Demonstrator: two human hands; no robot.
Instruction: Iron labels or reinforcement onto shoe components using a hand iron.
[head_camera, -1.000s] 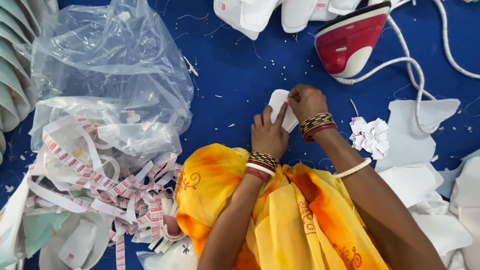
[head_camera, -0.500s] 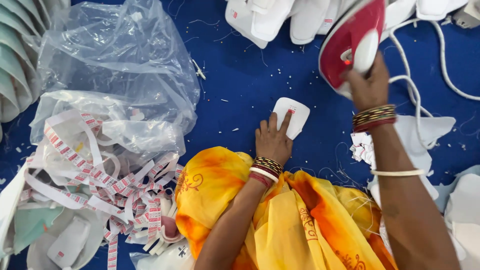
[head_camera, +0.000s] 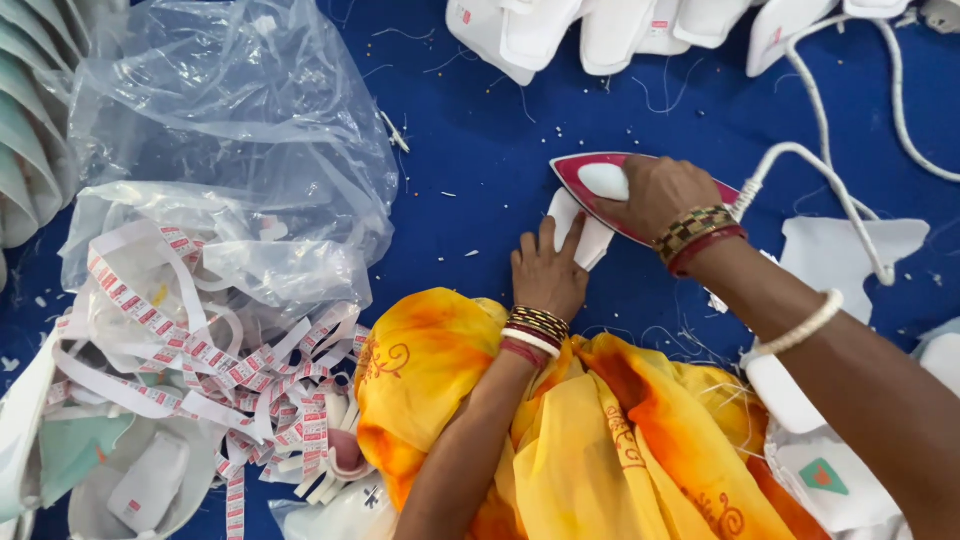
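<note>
Rt hand fingers grip red-white iron over white pad; lt hand flat, released, pinning pad. Clear plastic bag far left; red-white label strips near left.

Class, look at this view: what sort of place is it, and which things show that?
Probably a small garment or textile workshop: the right hand presses a red iron onto a white fabric piece, beside printed label strips and stacked white pieces.

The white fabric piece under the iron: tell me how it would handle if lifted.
The white fabric piece probably flops: it looks thin and flat. Likely light; the left hand pins it with fingertips alone. It could slide on the blue cloth.
</note>
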